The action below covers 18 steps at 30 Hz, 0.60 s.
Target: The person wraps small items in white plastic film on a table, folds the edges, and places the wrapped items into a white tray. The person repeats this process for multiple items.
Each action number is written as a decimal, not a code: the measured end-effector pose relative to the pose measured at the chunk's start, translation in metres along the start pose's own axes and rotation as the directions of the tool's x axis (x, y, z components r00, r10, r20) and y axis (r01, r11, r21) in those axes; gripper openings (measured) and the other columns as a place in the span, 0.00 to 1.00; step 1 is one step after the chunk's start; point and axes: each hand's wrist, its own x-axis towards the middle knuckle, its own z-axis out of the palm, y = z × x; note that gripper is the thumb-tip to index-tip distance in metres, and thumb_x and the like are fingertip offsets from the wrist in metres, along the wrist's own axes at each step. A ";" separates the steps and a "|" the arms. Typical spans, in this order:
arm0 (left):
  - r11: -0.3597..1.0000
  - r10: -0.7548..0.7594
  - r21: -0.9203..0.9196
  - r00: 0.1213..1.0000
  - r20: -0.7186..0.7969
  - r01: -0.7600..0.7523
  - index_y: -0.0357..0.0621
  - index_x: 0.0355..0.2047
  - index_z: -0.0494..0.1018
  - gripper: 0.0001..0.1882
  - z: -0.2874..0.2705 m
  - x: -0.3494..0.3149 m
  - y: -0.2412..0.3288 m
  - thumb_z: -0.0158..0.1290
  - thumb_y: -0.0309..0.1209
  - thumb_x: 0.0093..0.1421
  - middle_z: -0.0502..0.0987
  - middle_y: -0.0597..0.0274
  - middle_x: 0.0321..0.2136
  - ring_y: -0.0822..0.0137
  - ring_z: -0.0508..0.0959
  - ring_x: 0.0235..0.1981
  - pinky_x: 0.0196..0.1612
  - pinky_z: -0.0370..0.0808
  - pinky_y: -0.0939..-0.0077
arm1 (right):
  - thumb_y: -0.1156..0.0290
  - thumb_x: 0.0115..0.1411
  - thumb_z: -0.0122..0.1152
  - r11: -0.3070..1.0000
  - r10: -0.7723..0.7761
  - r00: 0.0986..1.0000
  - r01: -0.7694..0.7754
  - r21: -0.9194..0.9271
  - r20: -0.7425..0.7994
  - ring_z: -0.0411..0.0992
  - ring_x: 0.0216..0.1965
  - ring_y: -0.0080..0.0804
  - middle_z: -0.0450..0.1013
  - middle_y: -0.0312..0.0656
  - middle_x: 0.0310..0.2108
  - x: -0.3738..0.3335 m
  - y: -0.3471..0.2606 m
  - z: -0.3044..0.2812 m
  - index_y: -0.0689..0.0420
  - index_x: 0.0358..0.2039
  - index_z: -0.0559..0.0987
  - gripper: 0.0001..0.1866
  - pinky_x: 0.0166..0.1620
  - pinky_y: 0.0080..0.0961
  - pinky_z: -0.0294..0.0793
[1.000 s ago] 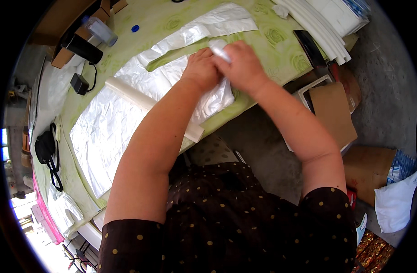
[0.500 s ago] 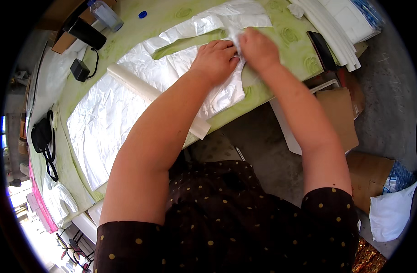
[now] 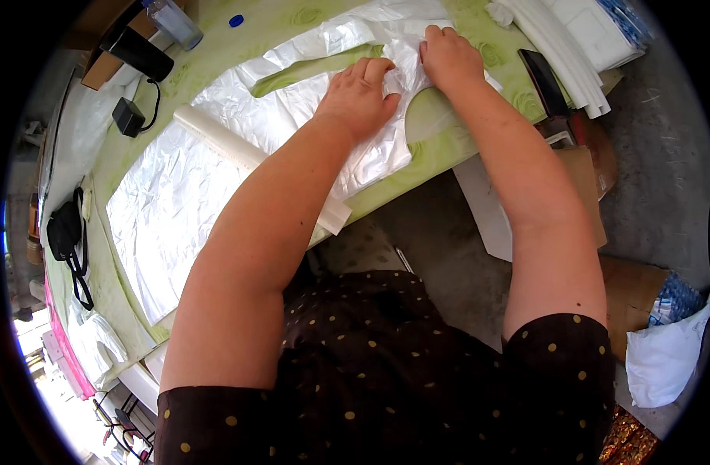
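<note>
A thin white plastic bag [image 3: 177, 201] with cut-out openings lies spread and creased over the table. My left hand [image 3: 359, 97] rests on its upper part between two openings, fingers bent but apart, the thumb held away from them. Farther right, my right hand [image 3: 453, 62] lies on the bag's far right end, fingers bent down onto the film and thumb apart from the fingertips. Crumpled film [image 3: 408, 66] stretches between the hands. A pale roll or tube [image 3: 215, 136] lies across the bag, partly hidden behind my left forearm.
The table has a green patterned cover [image 3: 425, 143]. A black phone [image 3: 542, 81] and white rolled sheeting [image 3: 560, 58] lie right. At far left are a clear bottle [image 3: 173, 25], black cylinder [image 3: 142, 54], power adapter [image 3: 128, 116] and black pouch [image 3: 64, 232]. A cardboard box [image 3: 584, 182] stands below right.
My right hand has let go of the bunched film and shifted up and right, its fingers loosening. My left hand's fingers have spread. The gathered film between them has opened out.
</note>
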 end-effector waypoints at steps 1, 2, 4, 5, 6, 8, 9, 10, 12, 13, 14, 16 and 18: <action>1.000 0.003 0.000 1.000 0.008 -0.003 0.47 0.54 0.68 0.23 -0.001 0.001 0.000 0.56 0.40 0.60 0.72 0.56 0.53 0.54 0.71 0.57 0.63 0.63 0.61 | 0.58 0.65 0.51 1.000 -0.013 1.000 0.014 0.018 -0.023 0.76 0.48 0.48 0.76 0.51 0.43 0.001 0.003 -0.002 0.56 0.44 0.76 0.16 0.50 0.44 0.75; 1.000 0.000 0.007 1.000 0.015 0.000 0.47 0.54 0.68 0.23 -0.002 0.001 0.000 0.56 0.40 0.60 0.72 0.56 0.53 0.54 0.70 0.58 0.63 0.63 0.61 | 0.55 0.64 0.51 0.991 0.085 0.996 -0.087 0.099 0.017 0.75 0.49 0.49 0.76 0.51 0.44 0.002 0.010 -0.006 0.56 0.46 0.76 0.19 0.50 0.43 0.75; 1.000 -0.009 0.018 0.999 0.032 0.008 0.48 0.54 0.68 0.23 -0.002 0.000 0.001 0.55 0.39 0.60 0.72 0.56 0.54 0.55 0.70 0.58 0.64 0.62 0.61 | 0.49 0.64 0.52 0.925 0.268 0.956 -0.290 0.245 0.121 0.74 0.51 0.50 0.76 0.52 0.47 0.002 0.033 -0.015 0.57 0.49 0.75 0.25 0.51 0.42 0.74; 1.000 -0.011 0.016 0.999 0.037 0.010 0.48 0.54 0.68 0.23 -0.003 0.000 0.002 0.54 0.39 0.61 0.71 0.56 0.54 0.55 0.69 0.59 0.64 0.62 0.61 | 0.47 0.62 0.54 0.906 0.295 0.948 -0.316 0.281 0.116 0.74 0.51 0.50 0.75 0.52 0.48 -0.002 0.048 -0.017 0.57 0.51 0.75 0.27 0.52 0.42 0.73; 1.000 -0.013 0.014 0.999 0.043 0.012 0.48 0.55 0.68 0.23 -0.004 0.000 0.004 0.54 0.39 0.61 0.71 0.56 0.55 0.55 0.69 0.59 0.64 0.61 0.61 | 0.46 0.61 0.55 0.885 0.322 0.940 -0.341 0.316 0.112 0.73 0.51 0.51 0.75 0.51 0.49 -0.007 0.066 -0.018 0.57 0.52 0.75 0.29 0.52 0.42 0.73; 1.000 -0.011 0.026 0.999 0.050 0.010 0.49 0.56 0.68 0.23 -0.003 0.000 0.003 0.53 0.40 0.62 0.71 0.56 0.55 0.55 0.68 0.60 0.65 0.61 0.61 | 0.45 0.59 0.58 0.872 0.327 0.941 -0.337 0.354 0.091 0.73 0.51 0.52 0.75 0.51 0.50 -0.022 0.087 -0.020 0.57 0.54 0.75 0.32 0.52 0.41 0.73; 0.999 -0.007 0.037 0.999 0.048 0.006 0.50 0.57 0.68 0.23 -0.002 -0.001 0.002 0.52 0.40 0.62 0.70 0.56 0.56 0.55 0.67 0.60 0.65 0.60 0.61 | 0.45 0.59 0.59 0.884 0.302 0.951 -0.307 0.354 0.070 0.73 0.51 0.53 0.75 0.50 0.50 -0.033 0.093 -0.023 0.57 0.55 0.75 0.32 0.52 0.40 0.72; 0.999 0.002 0.047 0.999 0.049 -0.004 0.52 0.58 0.68 0.24 -0.001 -0.001 0.001 0.52 0.40 0.62 0.70 0.56 0.56 0.55 0.67 0.61 0.66 0.60 0.60 | 0.46 0.58 0.61 0.892 0.283 0.958 -0.281 0.353 0.048 0.73 0.50 0.53 0.75 0.50 0.50 -0.044 0.097 -0.026 0.57 0.55 0.75 0.32 0.52 0.40 0.72; 0.998 0.031 0.057 0.999 0.042 -0.033 0.54 0.59 0.69 0.23 -0.001 -0.001 0.003 0.51 0.40 0.63 0.70 0.58 0.56 0.56 0.67 0.61 0.66 0.60 0.60 | 0.49 0.58 0.62 0.927 0.199 0.977 -0.163 0.339 -0.072 0.71 0.52 0.53 0.75 0.49 0.50 -0.059 0.098 -0.020 0.55 0.55 0.76 0.30 0.55 0.46 0.69; 0.997 0.041 0.065 0.998 0.040 -0.043 0.56 0.60 0.69 0.23 -0.001 -0.002 0.003 0.50 0.40 0.63 0.70 0.58 0.57 0.57 0.67 0.60 0.66 0.60 0.60 | 0.50 0.57 0.63 0.938 0.152 0.980 -0.102 0.330 -0.127 0.71 0.53 0.52 0.74 0.49 0.51 -0.065 0.095 -0.018 0.54 0.55 0.76 0.29 0.56 0.49 0.68; 0.996 0.039 0.074 0.997 0.063 -0.044 0.57 0.60 0.70 0.23 -0.003 -0.002 0.003 0.50 0.39 0.64 0.70 0.59 0.56 0.57 0.68 0.60 0.66 0.60 0.61 | 0.52 0.58 0.63 0.979 0.075 0.973 -0.030 0.202 -0.219 0.69 0.56 0.51 0.74 0.48 0.52 -0.070 0.091 -0.017 0.53 0.55 0.76 0.28 0.57 0.53 0.65; 0.995 0.037 0.093 0.994 0.108 -0.047 0.59 0.59 0.72 0.22 -0.005 -0.001 0.003 0.49 0.39 0.64 0.70 0.60 0.56 0.58 0.68 0.60 0.65 0.60 0.61 | 0.54 0.59 0.62 0.993 -0.108 0.925 0.085 -0.079 -0.365 0.66 0.60 0.48 0.73 0.46 0.55 -0.074 0.076 -0.014 0.50 0.55 0.76 0.26 0.61 0.61 0.59; 0.993 0.046 0.103 0.993 0.106 -0.057 0.57 0.58 0.73 0.21 -0.003 0.000 0.000 0.49 0.38 0.65 0.70 0.61 0.56 0.59 0.68 0.59 0.65 0.60 0.62 | 0.56 0.60 0.61 0.984 -0.166 0.936 0.179 0.013 -0.309 0.62 0.63 0.47 0.71 0.43 0.58 -0.076 0.050 -0.011 0.47 0.56 0.76 0.24 0.63 0.66 0.52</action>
